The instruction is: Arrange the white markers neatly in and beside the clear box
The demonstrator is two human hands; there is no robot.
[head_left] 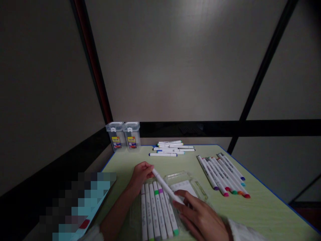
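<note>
A white marker (164,184) slants between my hands above the table. Its far end is pinched in the closed fingers of my left hand (141,175). My right hand (198,214) grips the near end between thumb and fingers, hiding its tip. Below it, a row of white markers (156,212) with coloured bands lies side by side in a clear plastic case (135,214). The case's open lid part (175,175), with a white paper insert (184,187), lies behind my right hand.
Several markers with coloured ends (223,175) lie on the right of the green table (265,214). A loose pile of markers (173,148) is at the back edge. Two clear lidded boxes (131,137) stand at the back left. A pixelated patch (87,207) covers something at lower left.
</note>
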